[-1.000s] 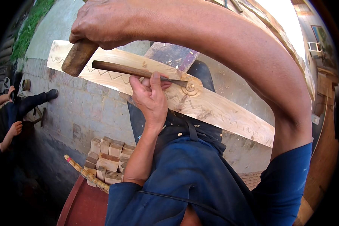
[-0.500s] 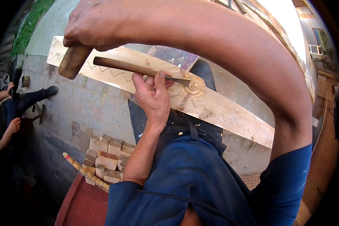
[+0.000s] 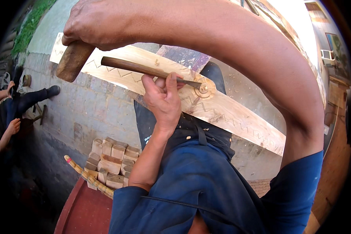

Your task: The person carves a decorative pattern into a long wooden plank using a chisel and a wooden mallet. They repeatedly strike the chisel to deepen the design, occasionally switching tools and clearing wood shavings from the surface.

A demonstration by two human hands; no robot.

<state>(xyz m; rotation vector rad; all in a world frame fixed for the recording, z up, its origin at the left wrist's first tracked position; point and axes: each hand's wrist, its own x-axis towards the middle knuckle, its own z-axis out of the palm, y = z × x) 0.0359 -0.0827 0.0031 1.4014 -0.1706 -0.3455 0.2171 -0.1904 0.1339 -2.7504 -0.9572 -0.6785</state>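
Observation:
A long pale wooden board (image 3: 245,124) lies slantwise across my lap, with zigzag lines cut along it. Near its middle is a carved round ornament (image 3: 204,90) with rings. My left hand (image 3: 163,102) is closed around the lower part of a wood-handled chisel (image 3: 132,67), whose metal tip rests at the ornament's edge. My right arm reaches across from the right. At its end my right hand (image 3: 87,25) is closed on a wooden mallet (image 3: 75,62), held over the board's left part, just left of the chisel's butt end. The mallet's upper part is hidden by that hand.
Several wood blocks (image 3: 110,165) are piled at the lower left, beside a curved yellowish stick (image 3: 87,177) and a dark red surface (image 3: 87,210). Another person sits at the far left, one booted leg (image 3: 39,98) stretched out. A paint-stained plank (image 3: 179,56) lies beyond the board.
The chisel, my left hand and the carved ornament have shifted slightly to the right in the picture. The mallet has moved a little left, widening its distance from the chisel's butt.

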